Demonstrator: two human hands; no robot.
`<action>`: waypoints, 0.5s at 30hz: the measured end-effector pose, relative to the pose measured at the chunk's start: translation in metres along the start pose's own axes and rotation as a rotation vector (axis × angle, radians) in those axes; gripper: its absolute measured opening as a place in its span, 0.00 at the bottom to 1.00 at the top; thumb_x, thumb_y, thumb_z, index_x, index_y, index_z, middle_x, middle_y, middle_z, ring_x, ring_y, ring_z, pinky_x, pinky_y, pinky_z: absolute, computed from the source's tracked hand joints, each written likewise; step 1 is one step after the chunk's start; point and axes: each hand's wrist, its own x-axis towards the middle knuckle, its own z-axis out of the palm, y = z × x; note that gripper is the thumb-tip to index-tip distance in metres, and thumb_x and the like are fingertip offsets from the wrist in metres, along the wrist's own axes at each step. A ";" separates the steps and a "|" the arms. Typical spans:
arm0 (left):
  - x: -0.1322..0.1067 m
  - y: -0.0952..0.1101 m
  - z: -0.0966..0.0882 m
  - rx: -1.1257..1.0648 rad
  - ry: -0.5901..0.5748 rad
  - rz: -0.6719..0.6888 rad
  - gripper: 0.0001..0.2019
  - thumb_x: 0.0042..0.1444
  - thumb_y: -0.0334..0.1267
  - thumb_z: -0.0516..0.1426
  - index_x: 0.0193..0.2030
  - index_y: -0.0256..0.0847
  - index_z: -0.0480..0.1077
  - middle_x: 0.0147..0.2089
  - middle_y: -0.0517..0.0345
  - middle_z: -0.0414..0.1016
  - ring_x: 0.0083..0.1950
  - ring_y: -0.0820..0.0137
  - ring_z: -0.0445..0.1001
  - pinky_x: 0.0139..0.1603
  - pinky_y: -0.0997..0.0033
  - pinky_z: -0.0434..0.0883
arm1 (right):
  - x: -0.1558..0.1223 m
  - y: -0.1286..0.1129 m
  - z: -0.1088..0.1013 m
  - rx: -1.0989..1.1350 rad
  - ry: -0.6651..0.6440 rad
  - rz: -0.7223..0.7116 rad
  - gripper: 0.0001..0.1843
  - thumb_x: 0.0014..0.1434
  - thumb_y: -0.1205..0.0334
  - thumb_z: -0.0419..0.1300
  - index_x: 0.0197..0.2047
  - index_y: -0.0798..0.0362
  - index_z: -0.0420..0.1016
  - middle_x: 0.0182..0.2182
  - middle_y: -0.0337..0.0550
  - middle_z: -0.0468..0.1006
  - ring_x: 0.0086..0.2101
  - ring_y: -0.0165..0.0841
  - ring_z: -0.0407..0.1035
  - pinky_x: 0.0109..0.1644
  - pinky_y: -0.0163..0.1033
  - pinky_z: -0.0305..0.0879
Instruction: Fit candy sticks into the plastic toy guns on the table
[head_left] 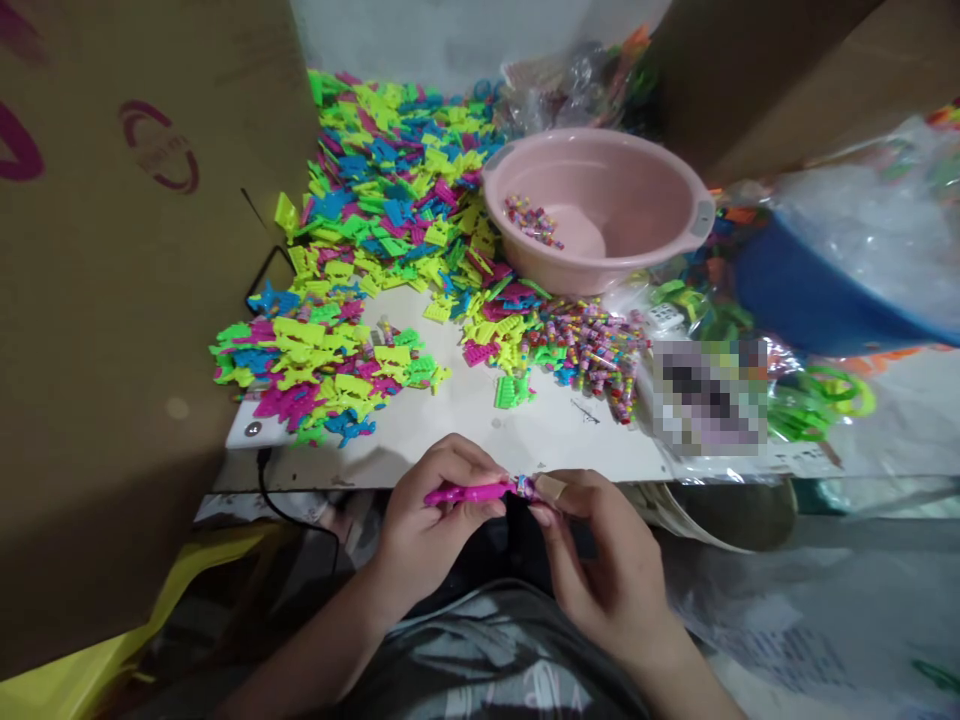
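Just off the table's front edge, my left hand [431, 525] is closed on a bright pink plastic toy piece [466, 494]. My right hand [611, 550] pinches a small patterned tube [523, 486] at the toy piece's right end; a tan strip wraps one finger. The two parts meet end to end, though fingers hide whether they are joined. Beyond my hands lies a pile of similar small printed tubes [596, 345]. To the left is a heap of yellow, pink, green and blue plastic pieces [322, 360], and a single green piece [513, 390] lies nearer the middle.
A pink basin [600, 262] holds some small tubes. Behind it, a larger heap of coloured pieces [397, 190] spreads across the white table [465, 430]. Cardboard [150, 330] walls the left side. Plastic bags and a blue container [810, 290] crowd the right; a black cable [292, 515] hangs in front.
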 end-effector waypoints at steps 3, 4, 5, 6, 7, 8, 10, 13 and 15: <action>-0.004 -0.003 0.001 -0.067 0.036 -0.089 0.04 0.58 0.35 0.63 0.36 0.44 0.72 0.36 0.60 0.74 0.38 0.72 0.75 0.39 0.75 0.71 | -0.001 -0.003 -0.002 0.012 0.011 0.011 0.13 0.61 0.76 0.56 0.46 0.51 0.68 0.35 0.42 0.77 0.34 0.32 0.72 0.38 0.35 0.67; -0.005 -0.003 0.002 -0.094 0.067 -0.139 0.04 0.58 0.36 0.63 0.36 0.44 0.71 0.36 0.60 0.74 0.38 0.72 0.74 0.39 0.75 0.70 | -0.001 -0.005 -0.002 0.017 0.018 0.018 0.13 0.61 0.75 0.57 0.47 0.51 0.68 0.35 0.42 0.77 0.35 0.31 0.72 0.39 0.35 0.68; -0.006 -0.003 0.003 -0.118 0.109 -0.199 0.05 0.58 0.38 0.63 0.35 0.43 0.71 0.35 0.60 0.74 0.37 0.73 0.73 0.39 0.75 0.70 | 0.000 -0.006 -0.003 0.022 0.027 0.026 0.12 0.62 0.74 0.57 0.47 0.51 0.68 0.35 0.41 0.77 0.34 0.31 0.72 0.39 0.35 0.67; -0.007 -0.002 0.005 -0.139 0.156 -0.268 0.07 0.57 0.40 0.64 0.35 0.43 0.71 0.35 0.60 0.73 0.37 0.72 0.72 0.38 0.75 0.69 | 0.000 -0.006 -0.003 0.024 0.033 0.037 0.11 0.62 0.74 0.57 0.46 0.51 0.68 0.35 0.41 0.77 0.34 0.31 0.72 0.39 0.35 0.67; -0.007 -0.001 0.007 -0.160 0.204 -0.340 0.09 0.57 0.42 0.64 0.35 0.42 0.70 0.34 0.61 0.72 0.37 0.73 0.71 0.38 0.75 0.68 | 0.000 -0.006 -0.003 0.024 0.036 0.049 0.10 0.62 0.73 0.57 0.45 0.51 0.69 0.34 0.40 0.77 0.34 0.31 0.72 0.39 0.35 0.67; -0.007 0.001 0.010 -0.183 0.247 -0.411 0.11 0.56 0.45 0.65 0.35 0.42 0.70 0.33 0.61 0.72 0.36 0.73 0.70 0.38 0.75 0.68 | 0.000 -0.007 -0.003 0.021 0.035 0.061 0.09 0.63 0.73 0.57 0.45 0.50 0.69 0.34 0.40 0.77 0.33 0.31 0.72 0.39 0.34 0.67; -0.007 0.005 0.014 -0.234 0.301 -0.519 0.14 0.54 0.48 0.65 0.35 0.41 0.70 0.31 0.62 0.70 0.34 0.73 0.68 0.38 0.75 0.67 | 0.001 -0.006 -0.003 0.016 0.026 0.087 0.08 0.63 0.72 0.57 0.44 0.50 0.69 0.33 0.39 0.77 0.33 0.31 0.73 0.38 0.34 0.67; -0.007 0.008 0.017 -0.239 0.322 -0.574 0.16 0.52 0.50 0.66 0.36 0.42 0.70 0.31 0.63 0.69 0.33 0.73 0.67 0.37 0.75 0.67 | 0.001 -0.005 -0.002 0.010 0.008 0.110 0.08 0.64 0.71 0.57 0.45 0.50 0.69 0.34 0.39 0.77 0.33 0.30 0.73 0.38 0.34 0.67; -0.009 0.007 0.017 -0.135 0.329 -0.554 0.16 0.53 0.51 0.65 0.35 0.42 0.70 0.32 0.62 0.70 0.35 0.72 0.69 0.39 0.74 0.68 | 0.001 -0.005 -0.002 -0.013 0.002 0.105 0.07 0.64 0.70 0.57 0.45 0.50 0.69 0.33 0.39 0.77 0.32 0.30 0.72 0.37 0.34 0.67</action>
